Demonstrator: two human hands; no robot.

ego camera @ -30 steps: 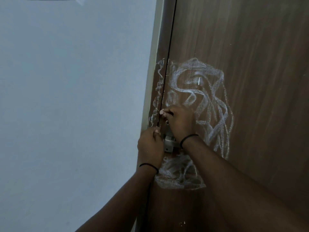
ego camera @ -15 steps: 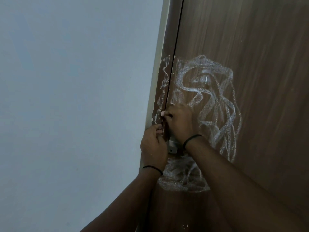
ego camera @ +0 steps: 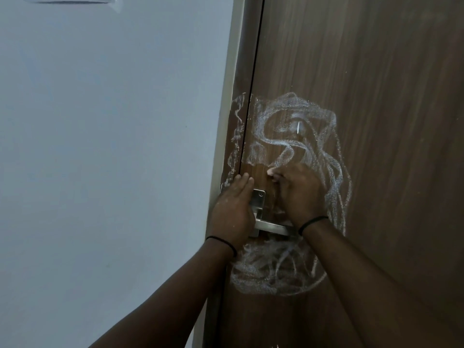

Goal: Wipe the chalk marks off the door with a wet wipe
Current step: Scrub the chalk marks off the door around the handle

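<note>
Chalk marks [ego camera: 296, 136] cover the door [ego camera: 376, 96] above and below the metal handle [ego camera: 272, 228]. Left hand [ego camera: 232, 212] lies flat, fingers straight, beside the handle plate. Right hand [ego camera: 298, 194] grip is curled, pinching something small and pale, possibly the wipe.

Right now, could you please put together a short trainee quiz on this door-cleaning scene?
1. True or false: chalk marks remain both above and below the door handle.
2. Which hand lies with straight fingers by the door edge, beside the lock plate? A) left hand B) right hand
3. Fill in: a small pale thing, probably the wipe, shows at the fingertips of the ___ hand.

Key: 1 true; 2 A; 3 right. The marks also run onto the door frame, left of the gap.
</note>
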